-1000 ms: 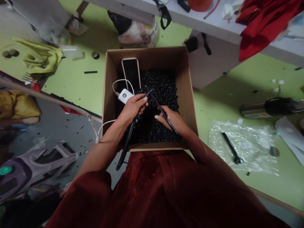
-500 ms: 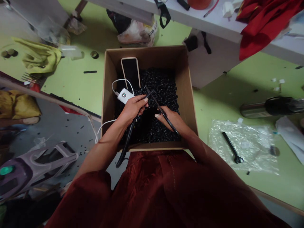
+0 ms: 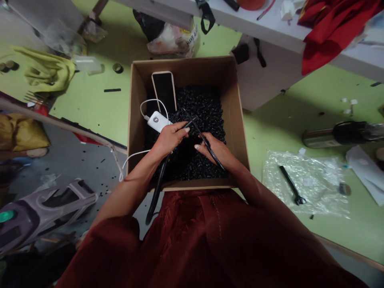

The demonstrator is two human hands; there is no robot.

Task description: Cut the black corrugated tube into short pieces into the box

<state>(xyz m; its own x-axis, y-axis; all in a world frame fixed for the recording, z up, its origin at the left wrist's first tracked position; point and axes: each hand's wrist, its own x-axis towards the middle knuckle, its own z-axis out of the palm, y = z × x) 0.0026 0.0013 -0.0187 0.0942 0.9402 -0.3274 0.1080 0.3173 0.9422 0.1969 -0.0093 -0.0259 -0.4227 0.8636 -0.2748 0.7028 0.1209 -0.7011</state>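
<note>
My left hand point(image 3: 171, 138) is closed round a black ribbed tube point(image 3: 158, 188). The tube's tip sticks out past my thumb, and its long end hangs over the near wall of the cardboard box point(image 3: 243, 132). My right hand point(image 3: 216, 149) grips a long, thin, dark knife-like tool point(image 3: 211, 152). Its narrow end crosses the tube's tip; whether they touch I cannot tell. Under both hands lies a heap of small black cut pieces point(image 3: 201, 102). A white power bank point(image 3: 156, 121) with a cable rests beside my left hand, and a phone point(image 3: 164, 91) leans behind it.
On the green table, a plastic sheet point(image 3: 324, 180) carries a black tool point(image 3: 292, 186) at the right, near a metal flask point(image 3: 318, 138). Left of the box lie a yellow cloth point(image 3: 49, 72) and a tape roll point(image 3: 117, 68). A purple-grey chair point(image 3: 63, 208) stands at lower left.
The tube's tip pokes out slightly farther past my left fingers, toward the upper right. My right hand and the knife-like tool stay nearly in place. The whole view has shifted slightly.
</note>
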